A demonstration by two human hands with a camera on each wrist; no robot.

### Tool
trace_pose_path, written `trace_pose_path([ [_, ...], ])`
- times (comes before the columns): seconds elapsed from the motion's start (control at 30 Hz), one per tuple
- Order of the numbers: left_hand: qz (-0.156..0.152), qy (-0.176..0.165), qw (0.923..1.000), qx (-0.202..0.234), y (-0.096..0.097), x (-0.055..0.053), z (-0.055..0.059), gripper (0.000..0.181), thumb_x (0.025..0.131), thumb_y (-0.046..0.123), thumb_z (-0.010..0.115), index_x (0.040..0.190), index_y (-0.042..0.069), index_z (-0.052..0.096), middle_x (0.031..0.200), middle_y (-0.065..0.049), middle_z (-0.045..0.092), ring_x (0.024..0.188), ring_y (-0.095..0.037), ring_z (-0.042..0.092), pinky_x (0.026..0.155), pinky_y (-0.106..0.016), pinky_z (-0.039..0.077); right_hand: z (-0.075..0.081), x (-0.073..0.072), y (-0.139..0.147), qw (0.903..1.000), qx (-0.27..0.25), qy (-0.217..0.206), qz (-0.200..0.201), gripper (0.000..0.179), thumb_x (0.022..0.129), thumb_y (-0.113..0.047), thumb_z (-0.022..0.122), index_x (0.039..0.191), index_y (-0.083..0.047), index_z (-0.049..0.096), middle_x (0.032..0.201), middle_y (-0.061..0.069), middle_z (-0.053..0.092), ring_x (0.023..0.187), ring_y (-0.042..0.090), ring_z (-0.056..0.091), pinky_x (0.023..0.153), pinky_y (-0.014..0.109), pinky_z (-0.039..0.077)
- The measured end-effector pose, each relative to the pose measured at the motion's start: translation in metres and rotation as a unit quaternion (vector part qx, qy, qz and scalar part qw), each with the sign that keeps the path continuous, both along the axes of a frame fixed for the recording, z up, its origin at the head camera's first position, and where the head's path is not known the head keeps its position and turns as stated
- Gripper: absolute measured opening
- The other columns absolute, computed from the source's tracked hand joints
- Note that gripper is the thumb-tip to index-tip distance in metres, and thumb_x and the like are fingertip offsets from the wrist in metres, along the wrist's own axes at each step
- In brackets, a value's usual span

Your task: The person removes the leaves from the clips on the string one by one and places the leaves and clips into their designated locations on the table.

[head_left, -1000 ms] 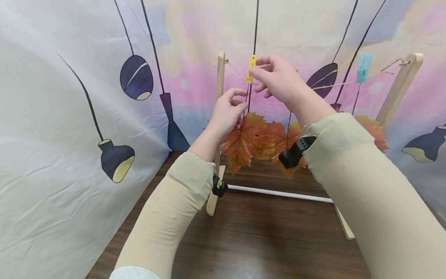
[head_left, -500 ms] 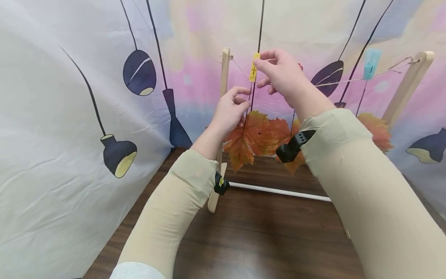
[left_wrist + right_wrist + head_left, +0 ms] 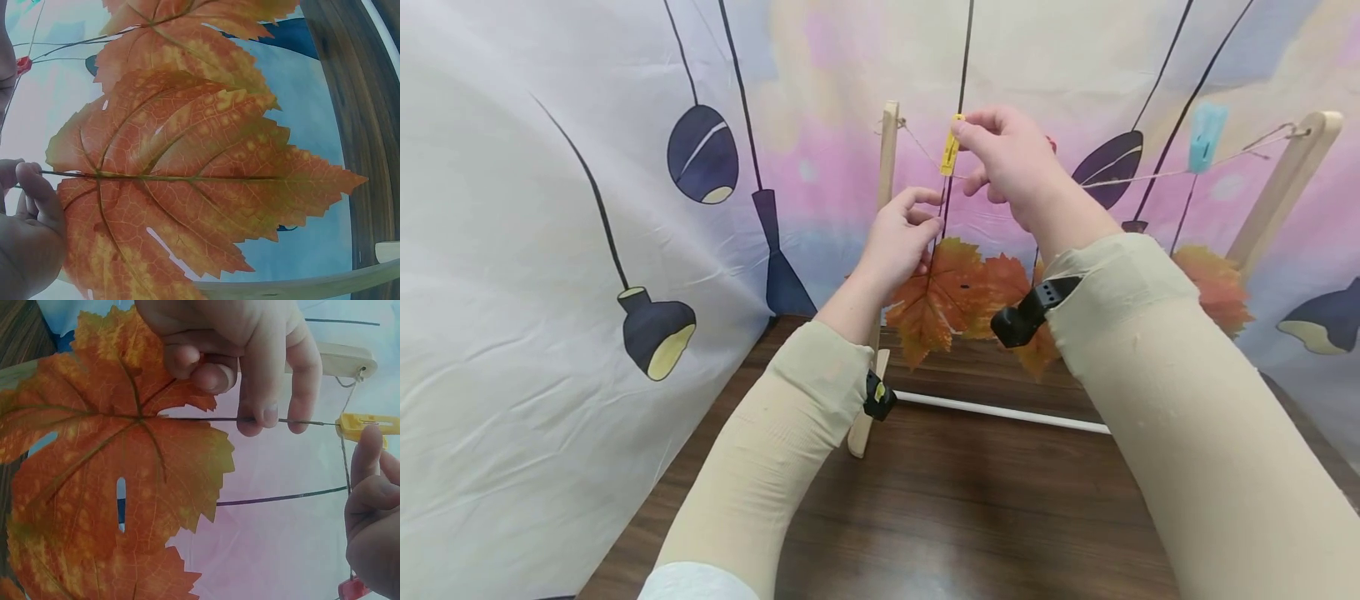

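1. Between the left hand point(image 3: 898, 237) and the right hand point(image 3: 1018, 158): the yellow clip point(image 3: 951, 152), near upright, lower end at the string point(image 3: 345, 457), the leaf stem point(image 3: 200, 418) running down from it.
2. The right hand pinches the clip's upper part, thumb against one face. The left hand pinches the stem, below and left of that.
3. The orange leaf point(image 3: 181, 162) hangs below the left hand and overlaps the neighbouring leaf point(image 3: 181, 47) to its right.
4. My read: the step is the clip-and-stem joint on the string. From here I can't tell if the clip's mouth has bitten both; that end is too small to read.
5. I'd squeeze both tails evenly, well up from the mouth, so it parts square and doesn't twist.
6. Light left pinch. Steer the stem in line with the clip; a hard pull could sag the string and drag the red clip point(image 3: 354, 589) just beyond the right hand.
7. I'd free the stem only after the squeeze eases, then one tiny tug to check.
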State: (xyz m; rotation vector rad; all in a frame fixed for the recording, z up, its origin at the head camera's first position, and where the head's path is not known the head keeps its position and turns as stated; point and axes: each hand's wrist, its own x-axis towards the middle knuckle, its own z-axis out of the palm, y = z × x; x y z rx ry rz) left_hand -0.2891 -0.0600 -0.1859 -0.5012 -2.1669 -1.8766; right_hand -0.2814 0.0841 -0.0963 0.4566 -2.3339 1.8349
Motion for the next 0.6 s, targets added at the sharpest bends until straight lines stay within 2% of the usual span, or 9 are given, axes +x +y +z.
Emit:
trace_pose_path([
  [0.3,0.002,-0.001,0.9999,-0.013,-0.0002,-0.0006,0.0002,0.026,0.095,0.012,0.056,0.121,0.015,0.056,0.1,-0.01,0.059,0.051,-0.017,0.047,0.045,-0.025,0.043,-0.0005,-0.0016,-0.0001,0.9999,-0.004,0.005,-0.009,0.044,0.094,-0.033,0.055,0.131,-0.013,0.046,0.125,0.004,0.049,0.054,0.013,0.053,0.04,0.019,0.028],
  [0.6,-0.003,0.012,0.9998,-0.017,-0.0002,-0.0007,-0.0002,0.024,0.094,0.01,0.055,0.118,0.015,0.057,0.102,-0.014,0.059,0.05,-0.017,0.046,0.045,-0.025,0.042,-0.0013,-0.0006,-0.0005,0.9996,-0.013,0.012,-0.024,0.04,0.095,-0.034,0.055,0.128,-0.014,0.047,0.123,0.004,0.049,0.054,0.013,0.051,0.042,0.02,0.03],
])
